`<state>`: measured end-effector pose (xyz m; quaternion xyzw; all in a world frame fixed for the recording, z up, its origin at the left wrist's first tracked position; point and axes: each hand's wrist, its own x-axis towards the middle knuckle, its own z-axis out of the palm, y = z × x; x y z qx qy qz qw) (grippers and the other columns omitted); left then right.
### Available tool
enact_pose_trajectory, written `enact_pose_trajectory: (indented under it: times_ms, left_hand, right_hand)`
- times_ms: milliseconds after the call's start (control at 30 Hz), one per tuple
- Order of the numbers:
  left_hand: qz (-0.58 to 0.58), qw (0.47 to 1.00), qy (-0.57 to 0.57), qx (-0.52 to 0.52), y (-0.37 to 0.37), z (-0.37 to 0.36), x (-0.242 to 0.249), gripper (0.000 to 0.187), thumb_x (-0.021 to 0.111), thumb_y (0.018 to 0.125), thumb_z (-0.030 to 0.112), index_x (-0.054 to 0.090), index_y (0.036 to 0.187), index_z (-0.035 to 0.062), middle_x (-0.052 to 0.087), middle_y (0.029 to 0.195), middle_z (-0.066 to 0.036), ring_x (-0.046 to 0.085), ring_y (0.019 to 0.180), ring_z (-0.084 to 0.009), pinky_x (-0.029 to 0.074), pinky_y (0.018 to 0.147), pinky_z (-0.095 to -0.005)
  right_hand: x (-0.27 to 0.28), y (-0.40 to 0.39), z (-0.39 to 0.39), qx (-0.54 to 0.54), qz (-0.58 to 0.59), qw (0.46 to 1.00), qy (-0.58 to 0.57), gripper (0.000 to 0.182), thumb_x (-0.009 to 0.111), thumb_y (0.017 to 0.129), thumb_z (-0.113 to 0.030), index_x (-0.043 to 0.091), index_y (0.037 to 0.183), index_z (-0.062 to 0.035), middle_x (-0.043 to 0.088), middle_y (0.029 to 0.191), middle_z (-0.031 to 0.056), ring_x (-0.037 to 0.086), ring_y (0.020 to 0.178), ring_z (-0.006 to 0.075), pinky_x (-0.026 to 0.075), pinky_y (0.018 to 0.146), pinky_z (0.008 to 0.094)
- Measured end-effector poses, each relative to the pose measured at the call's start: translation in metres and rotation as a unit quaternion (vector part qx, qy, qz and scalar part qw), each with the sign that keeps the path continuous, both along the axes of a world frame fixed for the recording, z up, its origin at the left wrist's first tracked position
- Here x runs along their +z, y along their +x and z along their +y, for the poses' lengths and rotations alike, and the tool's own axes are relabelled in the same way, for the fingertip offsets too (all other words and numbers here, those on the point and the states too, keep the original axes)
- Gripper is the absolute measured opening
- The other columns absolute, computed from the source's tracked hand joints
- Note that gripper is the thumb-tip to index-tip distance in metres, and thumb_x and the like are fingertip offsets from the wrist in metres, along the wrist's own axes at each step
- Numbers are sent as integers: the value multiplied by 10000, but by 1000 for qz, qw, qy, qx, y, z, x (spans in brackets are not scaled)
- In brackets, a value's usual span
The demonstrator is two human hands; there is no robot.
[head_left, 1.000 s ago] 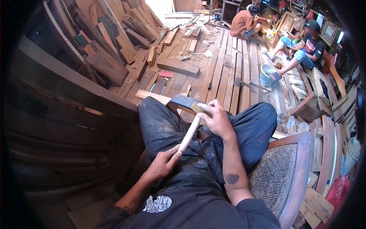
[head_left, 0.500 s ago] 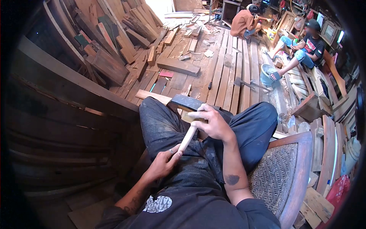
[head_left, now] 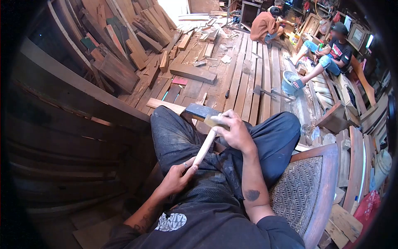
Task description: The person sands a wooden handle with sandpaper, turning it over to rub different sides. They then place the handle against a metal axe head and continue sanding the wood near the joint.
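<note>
My left hand (head_left: pixel 177 176) is closed round the lower end of a pale, bare wooden stick (head_left: pixel 204 148), which slants up and away over my lap. At the stick's far end, my right hand (head_left: pixel 237 132) is closed on a yellowish-tan pad (head_left: pixel 212 121), pressed against the wood. The pad looks like folded sandpaper, but its kind is not certain. Whitish dust covers the right fingers. Just beyond the pad, between my knees, is a dark, flat-topped block (head_left: pixel 200 110); its lower part is hidden. A light board (head_left: pixel 166 105) lies to its left.
A wooden chair with a woven seat (head_left: pixel 297 195) is at my right. Ahead, a hammer-like tool (head_left: pixel 265 91) and a thick plank (head_left: pixel 192 73) lie on the slatted floor. A bucket (head_left: pixel 290 85) stands near a seated person (head_left: pixel 338 54); another person (head_left: pixel 265 27) crouches farther back.
My right hand and the pad have shifted slightly up and to the right at the stick's far end, showing more of the pad. My left hand stays almost still.
</note>
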<state>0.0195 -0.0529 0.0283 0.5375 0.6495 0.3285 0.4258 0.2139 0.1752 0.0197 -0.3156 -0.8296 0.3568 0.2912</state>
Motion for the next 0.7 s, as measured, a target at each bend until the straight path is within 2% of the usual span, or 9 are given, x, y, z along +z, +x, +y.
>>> enact_pose_trajectory:
  times_ms: [133,267,333,367,433,633,700]
  left_hand:
    - [-6,1000,-19,7,0,-1,4,468,578,1155,246,587,1583,55,706,987,-63,598,913,-99,520,887,-291]
    - [-6,1000,-29,5,0,-1,3,474,587,1153,247,584,1581,45,742,1043,-91,635,978,-107,524,936,-301]
    - [-7,1000,11,2,-2,-1,-8,477,593,1152,248,583,1579,36,761,1107,-107,651,1040,-117,520,979,-308]
    - [-8,1000,30,2,-3,-2,-12,479,595,1151,249,582,1578,31,770,1140,-115,660,1071,-122,518,1000,-312]
    - [-7,1000,-15,3,-2,-2,-3,484,600,1150,251,580,1575,21,773,1197,-129,661,1123,-131,508,1036,-317]
    - [-22,1000,-13,5,0,-1,0,485,604,1150,250,581,1567,3,772,1242,-141,659,1170,-137,498,1067,-320]
    - [-26,1000,-2,5,0,-1,-1,482,602,1151,248,583,1565,1,772,1249,-143,657,1181,-136,496,1073,-320]
  right_hand:
    - [-3,-4,-1,66,35,997,-13,389,824,927,-216,814,1305,-128,678,1211,152,653,1204,362,502,1105,439]
    - [-2,-3,-2,-11,15,1000,-16,382,827,927,-220,817,1298,-126,675,1209,151,652,1202,362,500,1103,437]
    - [-1,-2,-3,-26,2,1000,13,381,824,930,-222,817,1299,-128,677,1214,148,651,1206,357,498,1103,439]
    - [1,-2,-3,-4,0,1000,17,381,821,932,-225,816,1301,-131,679,1220,146,650,1209,354,496,1104,441]
    - [3,-2,-4,37,-5,999,22,381,814,937,-230,815,1306,-136,683,1232,142,648,1215,349,491,1106,446]
    - [-2,1,0,-44,-12,999,6,398,821,929,-251,813,1314,-150,686,1236,140,656,1225,349,495,1100,446]
    - [-4,0,1,-26,-3,1000,2,405,822,927,-253,811,1317,-149,687,1238,141,660,1226,350,497,1101,442]
